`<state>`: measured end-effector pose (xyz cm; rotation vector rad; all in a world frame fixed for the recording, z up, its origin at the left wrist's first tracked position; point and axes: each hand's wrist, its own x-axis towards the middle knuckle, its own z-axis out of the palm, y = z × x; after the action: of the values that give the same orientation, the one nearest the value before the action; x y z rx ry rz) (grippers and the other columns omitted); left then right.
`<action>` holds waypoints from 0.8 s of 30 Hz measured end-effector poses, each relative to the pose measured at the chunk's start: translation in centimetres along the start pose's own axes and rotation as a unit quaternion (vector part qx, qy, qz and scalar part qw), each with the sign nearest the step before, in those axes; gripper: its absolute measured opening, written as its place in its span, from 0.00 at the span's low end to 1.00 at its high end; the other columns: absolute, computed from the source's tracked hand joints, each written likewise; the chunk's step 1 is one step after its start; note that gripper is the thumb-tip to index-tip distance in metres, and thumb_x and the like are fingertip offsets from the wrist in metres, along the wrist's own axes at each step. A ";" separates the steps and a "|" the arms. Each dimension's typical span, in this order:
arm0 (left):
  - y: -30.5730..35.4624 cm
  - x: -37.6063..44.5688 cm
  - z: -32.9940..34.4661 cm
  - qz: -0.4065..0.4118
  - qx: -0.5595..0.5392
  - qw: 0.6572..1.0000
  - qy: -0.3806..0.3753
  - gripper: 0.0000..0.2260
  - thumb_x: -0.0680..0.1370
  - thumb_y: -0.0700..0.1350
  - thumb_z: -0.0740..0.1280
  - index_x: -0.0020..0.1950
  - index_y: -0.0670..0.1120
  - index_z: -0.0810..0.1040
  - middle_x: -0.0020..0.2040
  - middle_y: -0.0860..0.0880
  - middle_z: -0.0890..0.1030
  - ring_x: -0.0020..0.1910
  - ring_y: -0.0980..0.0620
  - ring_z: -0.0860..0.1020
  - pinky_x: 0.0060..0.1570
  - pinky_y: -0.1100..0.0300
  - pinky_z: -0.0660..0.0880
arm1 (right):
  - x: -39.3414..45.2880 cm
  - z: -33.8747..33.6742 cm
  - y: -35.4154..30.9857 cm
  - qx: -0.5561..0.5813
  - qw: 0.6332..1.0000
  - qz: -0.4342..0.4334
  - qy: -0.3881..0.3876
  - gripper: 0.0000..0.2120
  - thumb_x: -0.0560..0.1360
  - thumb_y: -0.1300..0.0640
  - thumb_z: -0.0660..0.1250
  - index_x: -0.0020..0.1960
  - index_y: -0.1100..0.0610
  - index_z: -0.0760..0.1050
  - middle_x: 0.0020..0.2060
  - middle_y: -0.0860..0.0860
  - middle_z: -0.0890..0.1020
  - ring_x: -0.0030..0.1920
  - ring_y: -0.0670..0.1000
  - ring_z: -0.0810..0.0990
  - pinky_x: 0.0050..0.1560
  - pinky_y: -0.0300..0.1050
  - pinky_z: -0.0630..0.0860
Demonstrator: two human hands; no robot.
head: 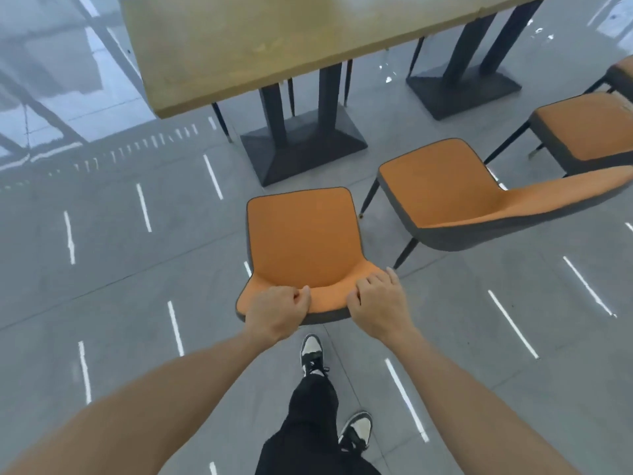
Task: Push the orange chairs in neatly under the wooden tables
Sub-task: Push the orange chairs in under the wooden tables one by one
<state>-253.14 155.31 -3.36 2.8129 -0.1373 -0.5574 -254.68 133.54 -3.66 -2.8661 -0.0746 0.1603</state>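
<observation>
An orange chair (299, 234) with a grey shell stands in front of me, its seat facing a long wooden table (260, 39). My left hand (275, 311) grips the left part of its backrest top, and my right hand (378, 303) grips the right part. The chair's front edge sits short of the table's near edge, just before the black pedestal base (301, 145). A second orange chair (455, 197) stands angled to the right, pulled out from the table. A third orange chair (585, 128) sits farther right.
A second black table base (462, 87) stands under the table's right part. Thin dark chair legs (221, 121) show beneath the table's far side. Part of another chair (621, 73) is at the right edge. My shoes (313, 354) stand on glossy grey floor tiles.
</observation>
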 end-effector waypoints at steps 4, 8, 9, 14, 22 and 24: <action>-0.8 1.3 0.7 0.022 0.006 0.999 0.045 0.25 0.78 0.57 0.52 0.27 0.43 0.68 0.22 0.51 0.69 0.21 0.54 0.66 0.24 0.58 0.57 | 1.7 0.8 0.5 0.014 0.996 -0.052 0.067 0.17 0.71 0.55 0.56 0.24 0.55 0.62 0.20 0.50 0.68 0.24 0.52 0.64 0.28 0.42 0.59; -0.1 4.2 0.0 0.021 0.016 0.998 0.056 0.23 0.76 0.54 0.53 0.24 0.44 0.65 0.20 0.50 0.68 0.20 0.53 0.62 0.22 0.59 0.54 | 5.8 1.1 2.3 0.007 0.990 -0.096 0.106 0.18 0.70 0.55 0.56 0.22 0.56 0.66 0.19 0.50 0.67 0.22 0.53 0.64 0.27 0.40 0.54; 0.1 5.5 -0.5 0.012 0.016 0.998 0.058 0.22 0.75 0.55 0.53 0.24 0.44 0.64 0.20 0.50 0.67 0.20 0.53 0.62 0.23 0.59 0.53 | 7.4 0.9 2.7 0.006 0.989 -0.101 0.106 0.18 0.70 0.55 0.56 0.22 0.56 0.66 0.19 0.50 0.68 0.22 0.53 0.64 0.26 0.40 0.54; 1.2 14.5 -3.8 -0.014 0.000 0.997 0.070 0.23 0.74 0.56 0.51 0.23 0.45 0.64 0.20 0.51 0.67 0.21 0.55 0.64 0.24 0.58 0.53 | 17.8 -0.6 4.2 0.012 0.992 -0.097 0.086 0.19 0.71 0.55 0.54 0.21 0.56 0.64 0.18 0.49 0.64 0.21 0.52 0.59 0.27 0.39 0.50; 1.9 28.7 -9.2 -0.051 -0.019 0.995 0.089 0.23 0.76 0.54 0.53 0.26 0.46 0.74 0.24 0.50 0.73 0.24 0.49 0.73 0.25 0.58 0.62 | 34.1 -3.7 5.2 -0.028 0.996 -0.090 0.009 0.18 0.70 0.52 0.53 0.23 0.53 0.56 0.20 0.47 0.61 0.23 0.49 0.61 0.26 0.42 0.52; 2.6 31.2 -10.0 -0.061 -0.028 0.994 0.089 0.22 0.76 0.53 0.54 0.27 0.45 0.73 0.24 0.49 0.73 0.25 0.48 0.73 0.27 0.57 0.61 | 37.2 -4.3 6.0 -0.038 0.996 -0.085 -0.008 0.18 0.71 0.52 0.54 0.23 0.53 0.58 0.20 0.47 0.63 0.24 0.48 0.62 0.26 0.42 0.54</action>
<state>-220.67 150.78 -5.03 2.8130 0.0859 -0.3275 -217.08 129.11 -4.92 -2.9173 -0.3329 0.1496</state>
